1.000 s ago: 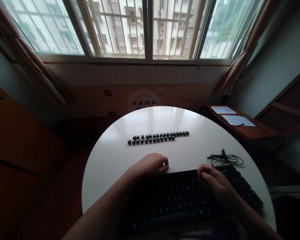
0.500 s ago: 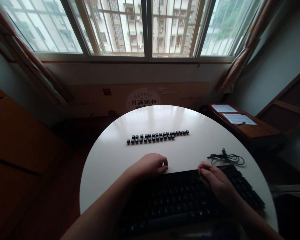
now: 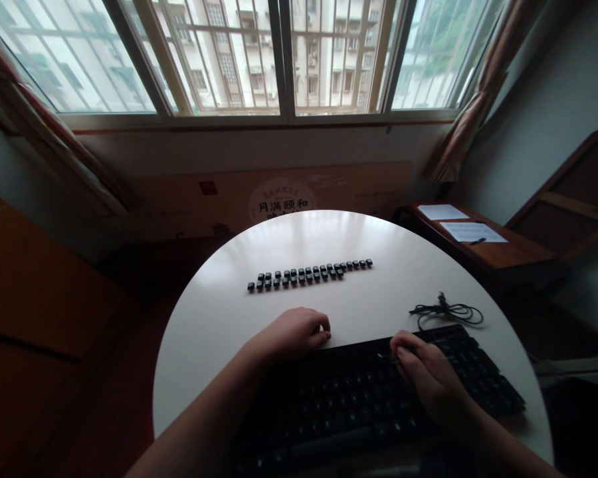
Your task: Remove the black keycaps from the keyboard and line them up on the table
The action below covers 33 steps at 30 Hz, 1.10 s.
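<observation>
A large black keyboard (image 3: 359, 382) lies at a slant on the round white table. My left hand (image 3: 301, 330) rests at its far edge, fingers curled in loosely toward the thumb, with nothing visible between them. Over the upper right of the keys, my right hand (image 3: 423, 368) is closed in a pinch. A faint thin line extends right from it, but what the fingers hold is too small and blurred to name. Beyond the left hand, several loose black keycaps (image 3: 299, 276) stand in two rows on the table.
Behind the keyboard's right part lies a coiled black cable (image 3: 448, 311). The white table (image 3: 199, 332) has a curved rim. To the right, papers (image 3: 471, 232) and a pen (image 3: 478, 241) lie on a wooden surface (image 3: 518, 251). A barred window (image 3: 284, 60) is ahead.
The whole view has shifted slightly. My right hand has moved a little nearer to me over the keyboard, still pinched; my left hand keeps its place at the far edge.
</observation>
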### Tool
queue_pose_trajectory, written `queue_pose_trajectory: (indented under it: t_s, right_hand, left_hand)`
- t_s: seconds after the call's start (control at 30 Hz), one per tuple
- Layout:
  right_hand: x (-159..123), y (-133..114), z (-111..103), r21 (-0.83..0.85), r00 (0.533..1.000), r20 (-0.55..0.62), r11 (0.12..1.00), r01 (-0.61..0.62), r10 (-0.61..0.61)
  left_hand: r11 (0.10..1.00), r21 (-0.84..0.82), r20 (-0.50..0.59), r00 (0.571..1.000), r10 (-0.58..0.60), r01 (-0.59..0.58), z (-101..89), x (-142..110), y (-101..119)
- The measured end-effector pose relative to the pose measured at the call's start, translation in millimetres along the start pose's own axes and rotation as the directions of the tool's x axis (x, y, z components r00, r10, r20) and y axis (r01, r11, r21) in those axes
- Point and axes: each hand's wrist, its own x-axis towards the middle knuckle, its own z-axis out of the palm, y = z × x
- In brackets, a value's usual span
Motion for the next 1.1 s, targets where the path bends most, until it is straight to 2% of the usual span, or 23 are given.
queue_pose_trajectory:
  t_s: [0.13, 0.23, 0.33, 0.4, 0.47, 0.53, 0.63, 0.73, 0.8, 0.93, 1.1]
  right_hand:
    - [4.1, 9.9, 0.4, 0.341, 0.985, -0.102, 0.935, -0.099, 0.142]
    - [4.8, 10.5, 1.5, 0.429, 0.977, -0.142, 0.9, -0.083, 0.157]
    - [2.3, 7.6, 2.2, 0.312, 0.992, -0.124, 0.95, 0.003, 0.037]
    - [-0.3, 4.8, 1.3, 0.192, 0.99, -0.096, 0.974, 0.123, -0.106]
    - [-2.4, 1.6, -0.9, 0.063, 0.958, -0.042, 0.956, 0.286, -0.284]
    - [-3.2, -1.7, -3.2, -0.039, 0.894, 0.031, 0.893, 0.449, -0.448]
    - [-1.6, -5.8, -3.3, -0.095, 0.765, 0.13, 0.76, 0.643, -0.631]
    - [2.2, -9.3, 1.2, -0.1, 0.642, 0.157, 0.635, 0.766, -0.75]
    - [4.5, -12.0, 4.9, -0.126, 0.599, 0.16, 0.585, 0.801, -0.785]
    - [6.5, -17.6, 8.2, -0.191, 0.59, 0.178, 0.56, 0.806, -0.788]
    - [3.1, -15.5, 6.6, -0.238, 0.625, 0.159, 0.585, 0.776, -0.764]
  left_hand:
    - [1.0, -0.004, 0.008, 1.0, -0.007, 0.007, 0.3, 1.1, -0.8]
    - [1.0, -0.003, 0.006, 1.0, -0.012, 0.012, 0.2, 1.1, -0.9]
    - [1.0, -0.013, 0.011, 1.0, -0.027, 0.028, -2.7, -2.9, 4.7]
    - [0.999, -0.022, -0.006, 0.999, -0.043, 0.043, -6.2, -8.4, 13.2]
    - [0.999, -0.022, -0.028, 0.999, -0.034, 0.033, -10.3, -15.4, 25.1]
    - [1.0, -0.029, -0.045, 0.999, -0.004, 0.003, -14.3, -22.3, 38.3]
    - [0.997, -0.025, -0.049, 0.996, 0.071, -0.073, -17.6, -28.7, 54.9]
    - [0.99, -0.046, -0.026, 0.991, 0.132, -0.133, -15.6, -28.9, 62.3]
    - [0.986, -0.045, -0.026, 0.987, 0.159, -0.16, -12.0, -27.1, 62.7]
    - [0.985, -0.01, -0.055, 0.983, 0.174, -0.175, -5.8, -24.2, 60.5]
    - [0.987, -0.004, -0.042, 0.986, 0.159, -0.159, -6.1, -24.6, 61.4]
